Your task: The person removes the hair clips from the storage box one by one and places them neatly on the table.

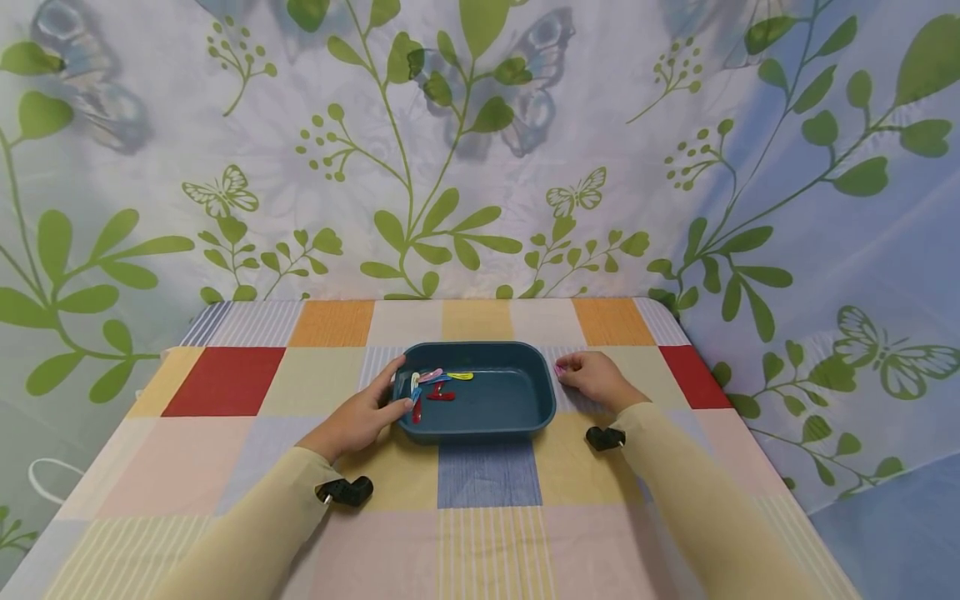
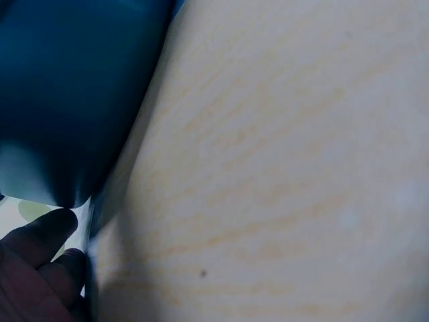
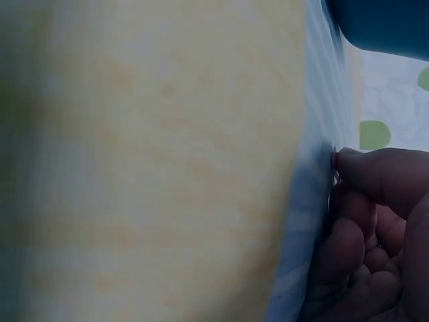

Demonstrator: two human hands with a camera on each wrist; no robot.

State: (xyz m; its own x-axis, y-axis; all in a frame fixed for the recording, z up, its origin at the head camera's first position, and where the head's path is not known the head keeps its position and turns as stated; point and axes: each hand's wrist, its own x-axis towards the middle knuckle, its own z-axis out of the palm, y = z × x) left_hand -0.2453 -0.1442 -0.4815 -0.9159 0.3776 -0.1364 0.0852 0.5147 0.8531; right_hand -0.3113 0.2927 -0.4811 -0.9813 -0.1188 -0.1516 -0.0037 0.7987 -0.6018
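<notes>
On worktop [image 1: 487, 550] | bracing blue tray [image 1: 498, 404] with left hand [image 1: 360, 419] spread near clips [image 1: 441, 397] inside, presumably against sliding | pinching small pink item [image 1: 559, 369] in right hand [image 1: 596, 379] just outside opposite end

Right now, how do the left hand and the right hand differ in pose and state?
The left hand has its thumb and fingers spread apart, while the right hand has its fingers curled in. The left hand touches the tray at its left end; the right hand, off the tray's right end, pinches a small pink thing. Both are bare, with beige sleeves.
</notes>
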